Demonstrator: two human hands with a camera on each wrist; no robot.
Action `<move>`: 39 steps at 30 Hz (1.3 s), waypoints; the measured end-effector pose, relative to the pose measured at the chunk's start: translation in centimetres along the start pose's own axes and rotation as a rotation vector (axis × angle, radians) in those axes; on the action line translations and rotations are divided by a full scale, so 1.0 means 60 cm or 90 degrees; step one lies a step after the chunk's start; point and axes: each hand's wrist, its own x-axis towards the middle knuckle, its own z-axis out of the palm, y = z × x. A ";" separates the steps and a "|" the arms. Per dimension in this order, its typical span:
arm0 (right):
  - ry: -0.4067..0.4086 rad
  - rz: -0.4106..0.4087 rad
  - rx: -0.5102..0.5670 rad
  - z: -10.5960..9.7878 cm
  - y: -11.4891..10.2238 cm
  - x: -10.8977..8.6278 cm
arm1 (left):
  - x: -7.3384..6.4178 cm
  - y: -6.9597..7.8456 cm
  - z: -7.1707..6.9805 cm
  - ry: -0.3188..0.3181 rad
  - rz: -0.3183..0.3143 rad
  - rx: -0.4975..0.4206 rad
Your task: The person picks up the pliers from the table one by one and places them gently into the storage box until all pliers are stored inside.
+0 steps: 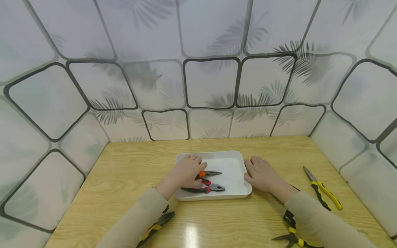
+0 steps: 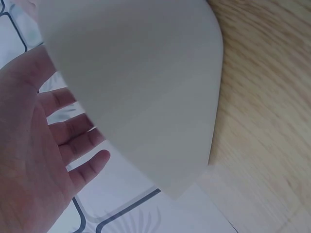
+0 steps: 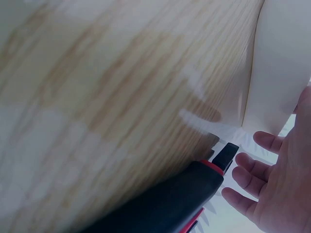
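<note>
A white tray [image 1: 229,165] lies on the table, holding needle-nose pliers with orange handles [image 1: 213,173] and pliers with red and black handles [image 1: 206,189]. My left hand [image 1: 188,170] is over the tray's left part, across the orange handles. In the left wrist view its fingers are spread, partly hidden behind the tray's outer wall [image 2: 141,97]. Beside the tray's right rim is my right hand [image 1: 262,174], thumb close to the rim. From the right wrist, its fingers look loosely bent, near a black and red-handled tool [image 3: 170,196] on the table.
Yellow and black needle-nose pliers [image 1: 321,188] lie at the right. Other yellow and black pliers lie near the left forearm [image 1: 156,225] and beside the right sleeve [image 1: 291,237]. A patterned wall covering [image 1: 211,82] encloses the wooden table [image 1: 139,155] at the back and sides.
</note>
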 end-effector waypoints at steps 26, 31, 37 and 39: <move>0.000 0.001 -0.007 0.000 -0.001 -0.001 | -0.017 -0.005 -0.009 0.021 -0.011 -0.011; 0.001 0.000 -0.006 0.000 -0.002 -0.001 | -0.025 -0.009 -0.005 0.031 -0.011 -0.002; 0.005 -0.001 0.000 0.001 -0.001 -0.001 | -0.033 -0.013 -0.008 0.021 -0.012 -0.004; 0.009 -0.004 0.003 0.002 -0.001 -0.002 | -0.036 -0.015 -0.010 0.018 -0.013 -0.007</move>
